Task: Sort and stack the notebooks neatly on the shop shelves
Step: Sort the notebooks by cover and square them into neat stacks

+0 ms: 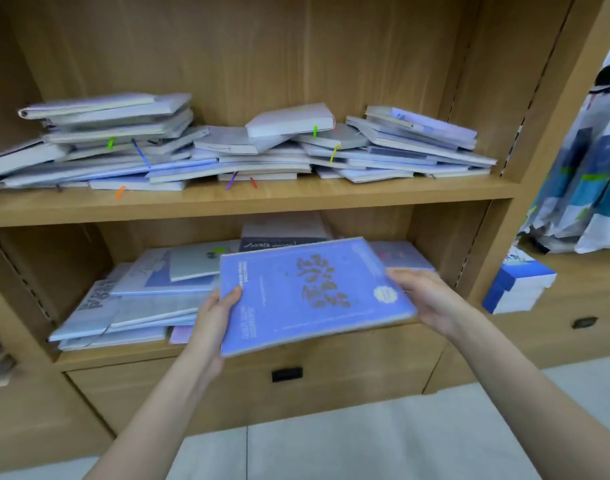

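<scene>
I hold a large blue-violet notebook [296, 292] with gold lettering flat in front of the lower shelf [130, 356]. My left hand [215, 317] grips its left edge, thumb on the cover. My right hand [425, 296] grips its right edge. Behind and to the left, on the lower shelf, lies a loose pile of pale blue and white notebooks [137, 299]. The upper shelf [248, 202] carries untidy heaps of notebooks [227, 147] with coloured ribbon markers sticking out.
A drawer with a dark handle [287, 374] sits below the lower shelf. To the right, a stack of blue-and-white books [518, 289] rests on a lower cabinet, and printed bags [587, 161] hang above it. Pale floor tiles lie underfoot.
</scene>
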The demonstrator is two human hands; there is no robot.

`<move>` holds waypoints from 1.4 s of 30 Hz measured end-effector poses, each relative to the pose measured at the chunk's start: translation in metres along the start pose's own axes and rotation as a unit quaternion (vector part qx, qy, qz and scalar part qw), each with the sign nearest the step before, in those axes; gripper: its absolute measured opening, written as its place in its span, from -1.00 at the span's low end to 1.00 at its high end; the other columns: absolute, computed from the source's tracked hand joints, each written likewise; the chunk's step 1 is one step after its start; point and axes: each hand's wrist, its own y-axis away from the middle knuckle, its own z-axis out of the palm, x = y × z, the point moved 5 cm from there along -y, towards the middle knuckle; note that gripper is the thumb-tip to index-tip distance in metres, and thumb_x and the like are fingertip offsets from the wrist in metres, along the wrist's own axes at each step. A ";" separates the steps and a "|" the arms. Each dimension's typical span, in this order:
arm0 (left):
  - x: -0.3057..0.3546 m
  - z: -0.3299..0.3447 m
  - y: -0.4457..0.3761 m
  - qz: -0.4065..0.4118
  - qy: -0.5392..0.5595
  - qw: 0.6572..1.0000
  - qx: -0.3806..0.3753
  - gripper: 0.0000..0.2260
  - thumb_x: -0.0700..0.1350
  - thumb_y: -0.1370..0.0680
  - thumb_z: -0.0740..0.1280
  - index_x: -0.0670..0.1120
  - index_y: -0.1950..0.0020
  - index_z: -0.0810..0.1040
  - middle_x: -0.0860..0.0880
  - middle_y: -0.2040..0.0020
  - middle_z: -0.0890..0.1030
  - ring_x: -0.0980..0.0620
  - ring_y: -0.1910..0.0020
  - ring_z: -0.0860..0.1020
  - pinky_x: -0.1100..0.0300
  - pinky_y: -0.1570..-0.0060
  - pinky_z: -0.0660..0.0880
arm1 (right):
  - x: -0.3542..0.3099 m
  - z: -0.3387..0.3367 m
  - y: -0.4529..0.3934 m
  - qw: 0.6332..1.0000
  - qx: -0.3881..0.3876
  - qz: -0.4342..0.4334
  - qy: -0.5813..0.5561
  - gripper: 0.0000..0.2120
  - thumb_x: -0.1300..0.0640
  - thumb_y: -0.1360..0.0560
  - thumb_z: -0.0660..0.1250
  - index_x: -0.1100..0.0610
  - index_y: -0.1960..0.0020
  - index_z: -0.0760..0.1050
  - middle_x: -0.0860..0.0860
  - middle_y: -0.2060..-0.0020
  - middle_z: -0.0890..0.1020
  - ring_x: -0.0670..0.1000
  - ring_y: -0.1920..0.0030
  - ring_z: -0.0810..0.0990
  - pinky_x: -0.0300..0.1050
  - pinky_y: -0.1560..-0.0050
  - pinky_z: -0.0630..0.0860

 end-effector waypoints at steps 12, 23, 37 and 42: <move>-0.001 0.033 -0.047 0.061 -0.179 0.981 -0.032 -0.78 -0.30 -0.60 0.12 -0.12 0.14 0.49 -0.12 0.14 0.62 0.06 0.23 0.60 0.28 0.20 0.54 | 0.041 0.069 -0.077 0.996 0.015 0.013 0.084 -0.35 0.33 -0.53 0.28 0.17 -0.51 0.03 0.18 -0.15 0.51 0.05 0.35 0.57 -0.25 0.34 0.53; -0.033 0.094 -0.079 0.483 -0.673 0.561 0.001 -0.60 0.01 -0.44 0.16 -0.11 -0.22 0.46 -0.08 -0.20 0.52 -0.07 -0.19 0.36 -0.07 -0.30 0.14 | 0.044 -0.044 -0.144 0.945 0.207 -0.098 0.235 -0.90 0.23 -0.51 0.32 0.20 0.00 0.56 0.07 0.32 0.59 -0.13 0.48 0.50 -0.29 0.45 0.42; -0.051 0.132 -0.096 0.447 -0.739 0.504 0.028 -0.26 0.38 -0.37 0.08 -0.18 -0.26 0.43 -0.18 -0.23 0.48 -0.23 -0.17 0.44 -0.27 -0.24 0.25 | 0.092 -0.116 -0.214 0.927 0.361 0.007 -0.103 -0.34 0.23 -0.44 0.40 0.25 -0.44 0.16 0.14 -0.35 0.38 0.13 -0.26 0.43 -0.05 -0.26 0.38; -0.052 0.134 -0.098 0.447 -0.749 0.488 0.034 -0.22 0.42 -0.35 0.08 -0.18 -0.26 0.43 -0.17 -0.25 0.47 -0.23 -0.19 0.44 -0.29 -0.23 0.26 | 0.099 -0.127 -0.226 0.898 0.417 -0.001 -0.138 -0.29 0.10 -0.43 0.44 0.24 -0.44 0.15 0.14 -0.34 0.39 0.13 -0.26 0.43 -0.05 -0.17 0.37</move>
